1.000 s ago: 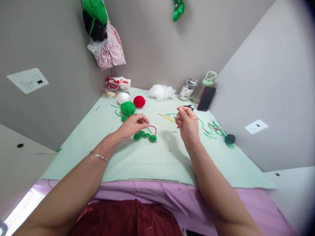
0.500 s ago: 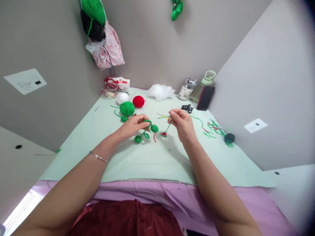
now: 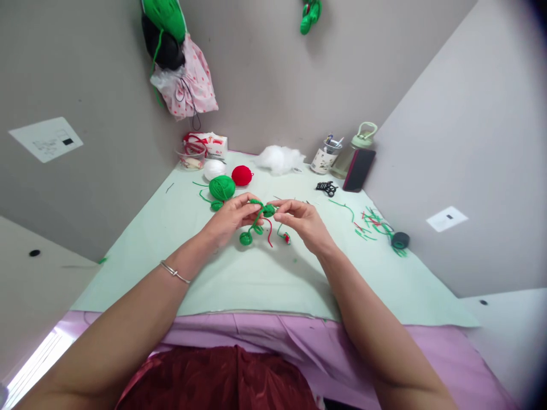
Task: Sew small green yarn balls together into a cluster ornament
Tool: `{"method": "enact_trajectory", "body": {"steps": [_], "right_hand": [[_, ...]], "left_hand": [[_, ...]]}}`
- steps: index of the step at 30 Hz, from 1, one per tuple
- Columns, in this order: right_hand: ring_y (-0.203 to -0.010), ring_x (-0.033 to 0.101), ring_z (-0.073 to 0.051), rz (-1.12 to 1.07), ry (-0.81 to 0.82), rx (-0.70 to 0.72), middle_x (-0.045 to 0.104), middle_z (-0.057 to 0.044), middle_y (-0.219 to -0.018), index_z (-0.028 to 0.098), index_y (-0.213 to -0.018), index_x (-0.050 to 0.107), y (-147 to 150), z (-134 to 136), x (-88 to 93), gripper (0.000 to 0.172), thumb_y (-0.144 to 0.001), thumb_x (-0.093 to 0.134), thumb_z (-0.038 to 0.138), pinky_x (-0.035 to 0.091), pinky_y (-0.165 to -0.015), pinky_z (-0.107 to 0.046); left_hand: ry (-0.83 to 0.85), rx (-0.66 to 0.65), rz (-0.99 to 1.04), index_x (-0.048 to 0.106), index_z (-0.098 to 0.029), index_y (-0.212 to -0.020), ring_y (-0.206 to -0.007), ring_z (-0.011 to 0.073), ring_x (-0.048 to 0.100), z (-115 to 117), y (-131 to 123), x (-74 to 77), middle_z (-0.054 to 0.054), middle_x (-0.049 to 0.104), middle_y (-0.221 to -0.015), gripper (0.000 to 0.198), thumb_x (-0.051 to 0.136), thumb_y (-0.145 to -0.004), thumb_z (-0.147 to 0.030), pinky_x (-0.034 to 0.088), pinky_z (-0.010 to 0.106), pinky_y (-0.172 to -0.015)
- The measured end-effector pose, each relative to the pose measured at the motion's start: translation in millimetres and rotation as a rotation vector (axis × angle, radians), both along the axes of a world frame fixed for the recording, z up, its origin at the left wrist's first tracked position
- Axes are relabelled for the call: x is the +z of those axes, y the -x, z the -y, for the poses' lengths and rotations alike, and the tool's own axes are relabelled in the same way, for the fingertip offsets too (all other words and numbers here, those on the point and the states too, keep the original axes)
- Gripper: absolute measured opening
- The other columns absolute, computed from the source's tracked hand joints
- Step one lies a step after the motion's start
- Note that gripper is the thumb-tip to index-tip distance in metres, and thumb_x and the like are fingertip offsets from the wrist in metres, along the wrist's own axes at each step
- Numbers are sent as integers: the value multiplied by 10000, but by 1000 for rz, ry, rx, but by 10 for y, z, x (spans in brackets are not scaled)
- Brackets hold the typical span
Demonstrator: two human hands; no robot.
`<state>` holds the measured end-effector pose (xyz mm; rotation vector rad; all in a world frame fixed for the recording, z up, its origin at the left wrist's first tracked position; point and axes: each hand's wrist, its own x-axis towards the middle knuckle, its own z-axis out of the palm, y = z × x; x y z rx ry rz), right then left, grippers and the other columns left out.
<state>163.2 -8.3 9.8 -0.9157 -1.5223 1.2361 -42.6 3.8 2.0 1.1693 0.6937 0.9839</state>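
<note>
My left hand (image 3: 228, 219) pinches a green crocheted piece (image 3: 256, 223) made of small round leaves on stems, lifted just above the pale green table cover (image 3: 265, 273). A red strand hangs from it. My right hand (image 3: 301, 219) meets the piece from the right, its fingers pinched on a green strand whose small red-and-green end (image 3: 285, 236) dangles below. Both hands are close together over the middle of the table.
Behind the hands lie a green yarn ball (image 3: 222, 187), a red one (image 3: 241, 175), a white one (image 3: 213, 169) and white stuffing (image 3: 280, 159). A cup of tools (image 3: 325, 156), a bottle (image 3: 356, 145), a dark phone (image 3: 359, 169), a black clip (image 3: 326, 187) and yarn scraps (image 3: 376, 225) sit right.
My left hand lifted the green leaf piece off the table. My right hand picked up a green strand and moved left until both hands met at the piece.
</note>
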Motion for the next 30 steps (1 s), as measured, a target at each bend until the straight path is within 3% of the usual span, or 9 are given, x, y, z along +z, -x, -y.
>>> {"method": "enact_trajectory", "body": {"steps": [3,8,14,18,21,27,30], "right_hand": [[-952,651,-191,18,-7,32,710,-59,-1050,181,-724,666,33,11,-10,246,-727,839,356,508,-879,-355],[-766,618,-152,-23,12,-41,678,-25,-862,184,-710,636,63,3,-18,300,-686,860,383,507,-744,-322],[-733,597,-134,-38,-35,-123,650,-10,-838,180,-687,629,49,2,24,291,-681,860,356,479,-716,-304],[-754,603,-140,-57,-56,-136,665,-20,-881,181,-689,625,48,1,37,269,-691,849,330,477,-719,-310],[-750,596,-138,-71,-69,-165,660,-14,-862,186,-688,628,42,-5,45,243,-690,842,302,470,-718,-309],[-752,586,-138,-58,-93,-213,652,-9,-848,189,-690,634,23,-20,43,219,-688,834,279,459,-728,-311],[-797,600,-150,-62,-110,-227,661,-16,-873,189,-695,634,16,-28,28,221,-690,837,276,466,-765,-321]], "left_hand": [[26,12,42,558,-174,-866,-700,117,661,-20,4,0,-15,665,-773,220,709,-817,-327,521,268,-744],[47,-7,81,564,-168,-874,-701,120,671,-23,4,5,-7,664,-785,211,702,-828,-320,548,282,-755],[96,34,94,550,-169,-845,-652,109,656,-18,-21,1,3,654,-837,266,728,-803,-362,540,246,-635],[69,41,51,556,-159,-821,-500,39,472,-8,-21,30,13,637,-796,275,703,-832,-391,364,168,-443],[37,17,21,560,-145,-772,-466,10,350,-2,-7,54,8,600,-764,265,710,-829,-357,229,154,-409],[24,-19,-43,654,-125,-785,-475,19,299,-17,11,31,-37,434,-634,217,709,-825,-331,189,168,-424],[44,-18,-35,642,-141,-788,-484,28,321,-23,17,22,-43,424,-624,210,728,-811,-330,203,172,-429]]}}
